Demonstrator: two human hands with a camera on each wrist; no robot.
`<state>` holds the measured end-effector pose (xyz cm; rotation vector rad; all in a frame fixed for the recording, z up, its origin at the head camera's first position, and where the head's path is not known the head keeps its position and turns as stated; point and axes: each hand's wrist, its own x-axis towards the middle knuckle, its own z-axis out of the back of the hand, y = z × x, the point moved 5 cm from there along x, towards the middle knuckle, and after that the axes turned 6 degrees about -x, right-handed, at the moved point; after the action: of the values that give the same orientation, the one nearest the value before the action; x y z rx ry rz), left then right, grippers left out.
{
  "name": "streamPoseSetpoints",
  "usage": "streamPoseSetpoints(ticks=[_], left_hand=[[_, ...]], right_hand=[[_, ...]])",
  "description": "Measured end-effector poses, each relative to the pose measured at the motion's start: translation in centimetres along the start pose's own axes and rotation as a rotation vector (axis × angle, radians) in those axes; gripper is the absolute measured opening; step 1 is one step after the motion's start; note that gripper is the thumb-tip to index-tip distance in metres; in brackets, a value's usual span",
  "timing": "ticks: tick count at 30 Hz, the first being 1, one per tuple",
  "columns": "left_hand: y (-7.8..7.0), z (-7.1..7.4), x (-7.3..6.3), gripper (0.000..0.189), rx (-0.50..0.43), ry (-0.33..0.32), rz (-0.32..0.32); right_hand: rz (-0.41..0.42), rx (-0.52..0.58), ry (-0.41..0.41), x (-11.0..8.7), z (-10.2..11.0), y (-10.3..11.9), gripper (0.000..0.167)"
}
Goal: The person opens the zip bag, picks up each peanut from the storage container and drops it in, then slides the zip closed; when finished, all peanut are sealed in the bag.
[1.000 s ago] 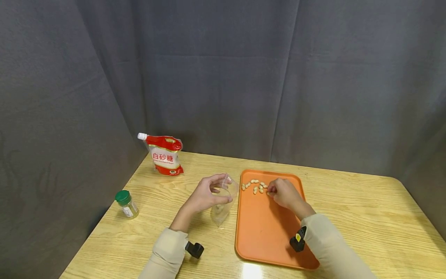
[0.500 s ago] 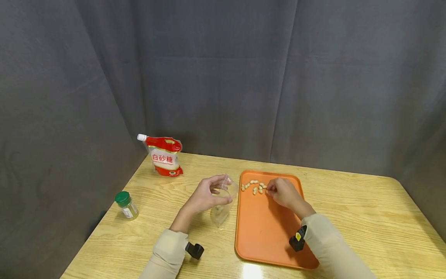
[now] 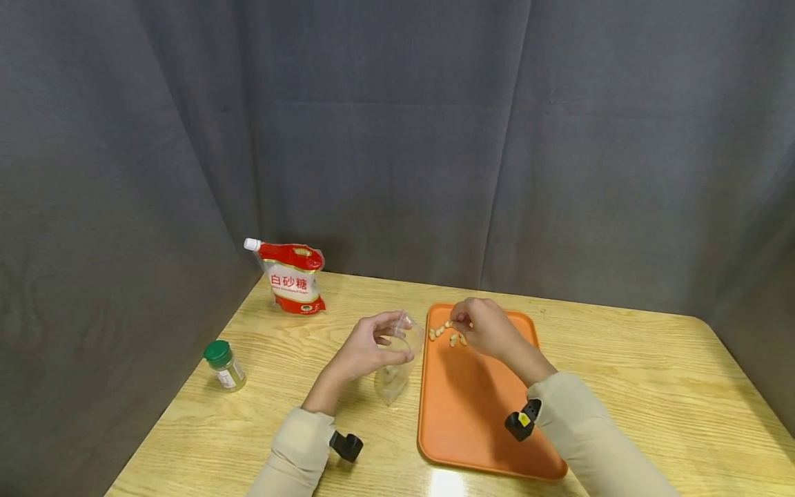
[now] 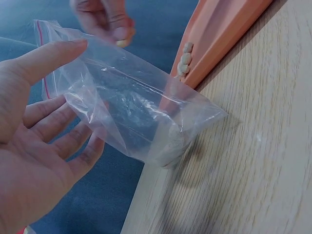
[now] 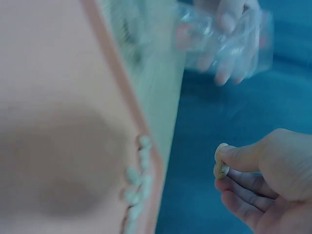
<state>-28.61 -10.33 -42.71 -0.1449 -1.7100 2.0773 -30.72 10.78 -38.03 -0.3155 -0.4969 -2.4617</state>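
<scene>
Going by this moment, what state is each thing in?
Plastic bag: held by the left hand, apparently open, pale lumps inside
Single peanut: pinched in the right hand, off the tray
Other peanuts: loose on the tray
Tray: flat on the table
Jar: upright, green lid on
Sugar pouch: standing, white cap on

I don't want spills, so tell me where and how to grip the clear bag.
Grip the clear bag near its red-lined mouth, from the left, as the left hand does. Its film looks limp, with contents low at the other end, so this should keep the mouth up.
</scene>
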Motion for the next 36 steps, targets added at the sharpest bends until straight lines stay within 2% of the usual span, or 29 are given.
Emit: streamPoseSetpoints(ticks=[10,19,28,36], left_hand=[[0.1,0.0,-0.1,0.072,-0.017,0.008,0.014],[0.2,0.0,0.0,0.071,-0.024,0.014,0.003],[0.2,0.2,-0.1,0.073,0.004,-0.006,0.015],[-0.3,0.2,-0.1,0.072,0.0,-0.004,0.007]], right_hand=[[0.111,0.0,-0.031,1.4,1.9,5.1,0.01],[0.208,0.043,-0.048,1.7,2.1,7.9,0.01],[0.241,0.054,-0.054,1.6,1.8,8.8,0.013],[0.218,0.029,-0.045,1.7,1.4,8.8,0.013]])
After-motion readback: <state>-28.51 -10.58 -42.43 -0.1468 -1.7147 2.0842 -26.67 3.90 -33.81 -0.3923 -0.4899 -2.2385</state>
